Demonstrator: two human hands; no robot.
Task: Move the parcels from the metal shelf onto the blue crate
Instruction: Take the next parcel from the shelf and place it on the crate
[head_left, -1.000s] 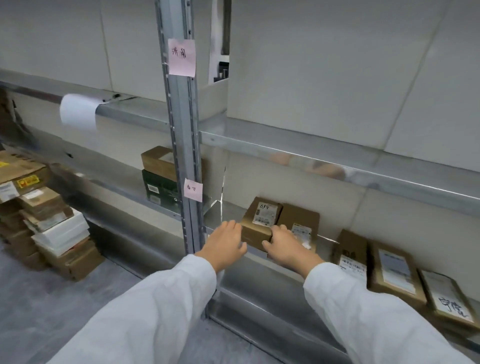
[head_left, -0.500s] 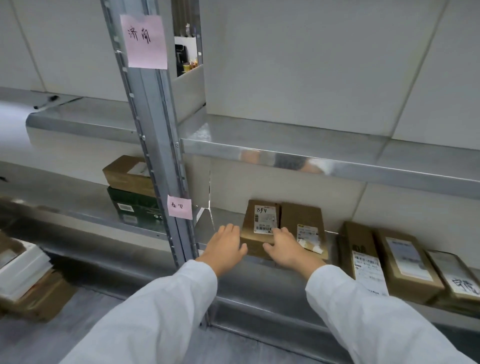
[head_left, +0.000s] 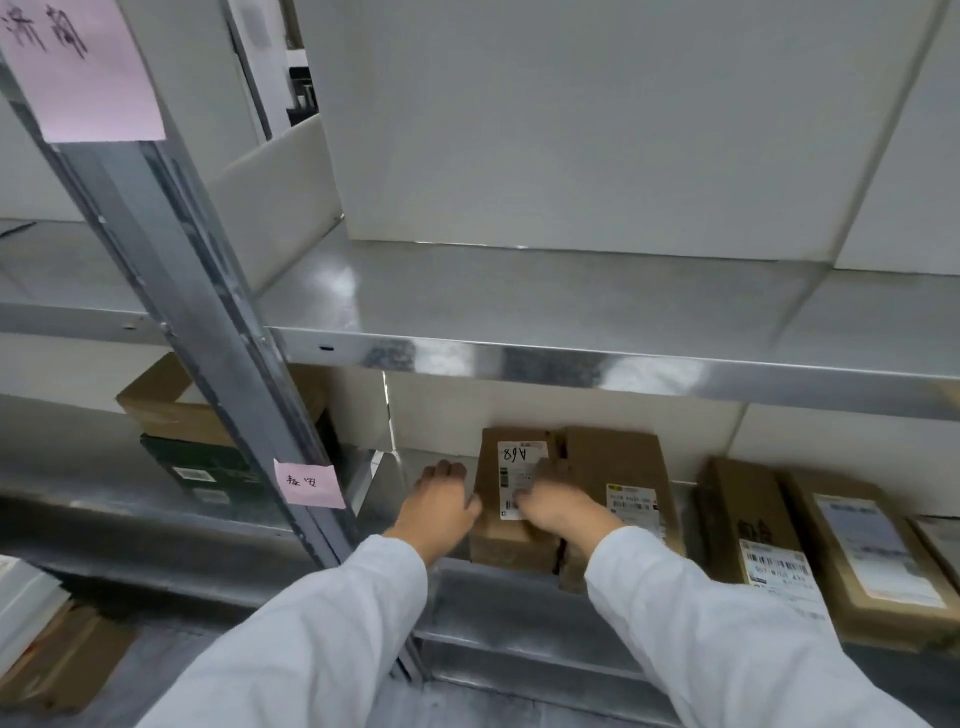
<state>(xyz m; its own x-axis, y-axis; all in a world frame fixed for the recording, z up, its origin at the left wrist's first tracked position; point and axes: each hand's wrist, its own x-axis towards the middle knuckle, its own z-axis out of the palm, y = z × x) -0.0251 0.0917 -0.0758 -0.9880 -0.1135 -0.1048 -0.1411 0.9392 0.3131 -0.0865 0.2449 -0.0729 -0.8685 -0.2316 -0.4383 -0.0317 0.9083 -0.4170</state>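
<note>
Right fingers (head_left: 546, 475) blurred; far-right parcel (head_left: 937, 540) cropped.

Metal shelf (head_left: 623, 364): bare steel, smooth, glossy front lip with hazy reflections. Upright post (head_left: 171, 270): galvanised metal — duller, speckled sheen. Parcel (head_left: 511, 551): brown cardboard, matt; its label (head_left: 522, 457) white paper. Pink note (head_left: 78, 67): thin matt paper. Sleeve (head_left: 322, 623): white cloth, matt, soft folds. Back panel (head_left: 571, 130) — white, smooth, matt.

Parcel storeroom or sorting depot. Bare galvanised metal shelving (head_left: 571, 358) above both hands. Brown cardboard parcels (head_left: 852, 551) with printed barcode labels, lined up just right of the right hand (head_left: 550, 504). Pink handwritten notes (head_left: 310, 483) taped to the upright post (head_left: 208, 312) left of the left hand (head_left: 441, 499). More stacked boxes (head_left: 156, 410) beyond that post.
</note>
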